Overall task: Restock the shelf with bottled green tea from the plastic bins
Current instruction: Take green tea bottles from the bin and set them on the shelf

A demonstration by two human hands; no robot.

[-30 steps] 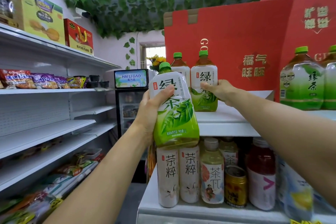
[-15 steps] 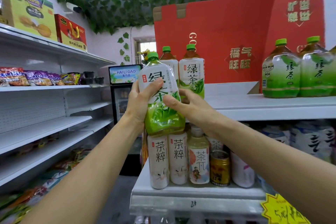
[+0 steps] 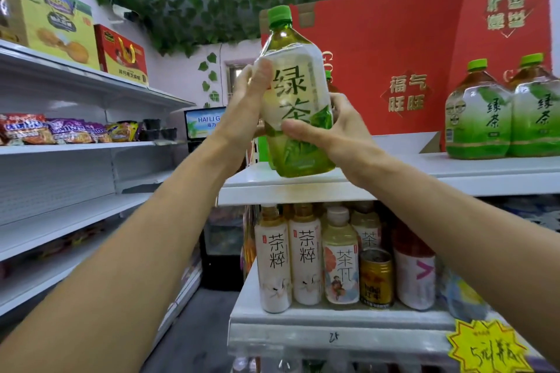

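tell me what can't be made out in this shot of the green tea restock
Head view only:
- Bottles behind the held green tea bottle: hidden by it and the right hand; one green cap peeks out.
- Plastic bins: out of frame.
- Yellow price tag: cut off by the bottom edge.
- Left hand fingertips: behind the bottle.

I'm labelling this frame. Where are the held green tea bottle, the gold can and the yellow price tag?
held green tea bottle (image 3: 295, 106), head view, white label.
gold can (image 3: 376, 280), head view, front side.
yellow price tag (image 3: 489, 348), head view, centre of the starburst.
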